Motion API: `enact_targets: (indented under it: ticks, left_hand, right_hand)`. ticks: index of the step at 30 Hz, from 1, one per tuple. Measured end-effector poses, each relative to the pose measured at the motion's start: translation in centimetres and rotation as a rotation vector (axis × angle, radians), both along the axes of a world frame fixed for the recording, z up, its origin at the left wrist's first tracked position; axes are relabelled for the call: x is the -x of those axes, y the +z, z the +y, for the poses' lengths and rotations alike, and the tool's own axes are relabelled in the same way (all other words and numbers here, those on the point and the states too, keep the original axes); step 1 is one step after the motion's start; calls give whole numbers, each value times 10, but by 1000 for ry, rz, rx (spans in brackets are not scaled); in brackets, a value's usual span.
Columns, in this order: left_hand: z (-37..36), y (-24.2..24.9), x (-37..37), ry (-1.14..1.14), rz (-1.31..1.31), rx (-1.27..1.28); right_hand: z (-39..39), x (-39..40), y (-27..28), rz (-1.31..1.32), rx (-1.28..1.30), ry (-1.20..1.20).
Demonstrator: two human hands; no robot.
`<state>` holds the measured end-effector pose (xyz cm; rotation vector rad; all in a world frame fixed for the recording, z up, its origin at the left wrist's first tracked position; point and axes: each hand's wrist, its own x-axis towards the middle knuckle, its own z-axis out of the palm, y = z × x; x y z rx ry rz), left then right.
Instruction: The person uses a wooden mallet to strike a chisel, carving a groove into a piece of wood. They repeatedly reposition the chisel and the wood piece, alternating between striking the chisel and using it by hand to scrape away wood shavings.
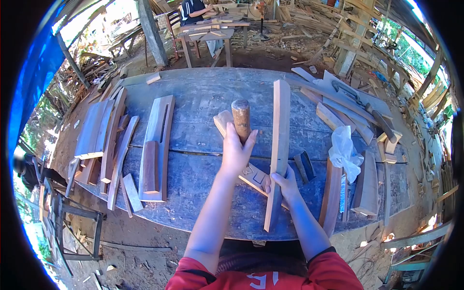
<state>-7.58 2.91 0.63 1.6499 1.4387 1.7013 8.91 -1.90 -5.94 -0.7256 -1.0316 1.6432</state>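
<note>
Clamped on wood in both hands
Gripping the long bar (281, 125) near its lower end with the right hand (287, 186), over the marked board (253, 177) on the table (193, 125); could twist or tip, being held off-centre. Clasping the brown cylinder (241, 120) in the left hand (234, 154); could bump the bar, being so near.

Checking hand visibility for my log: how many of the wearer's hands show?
2: the left hand grips the round wooden club; the right hand holds the long board near its lower end.
</note>
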Motion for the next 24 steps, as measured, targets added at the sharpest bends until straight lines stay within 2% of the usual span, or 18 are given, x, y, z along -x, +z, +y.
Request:
enact_targets:
  ticks: [2,3,5,8,13,24]
  left_hand:
    - [3,6,8,-146,-95,-13]
    - [6,8,13,-147,-101,-8]
    - [11,15,21,-359,-352,117]
    - [10,35,22,-309,-374,135]
    - [19,24,10,-188,-382,41]
    - [21,25,6,-190,-370,89]
  right_hand:
    - [-1,2,3,-42,-17,17]
    - [-1,2,4,-79,-42,36]
    - [0,2,4,-102,-21,51]
    - [1,3,5,-105,-49,86]
    - [0,3,5,-88,-22,70]
    - [4,-2,1,-46,-55,97]
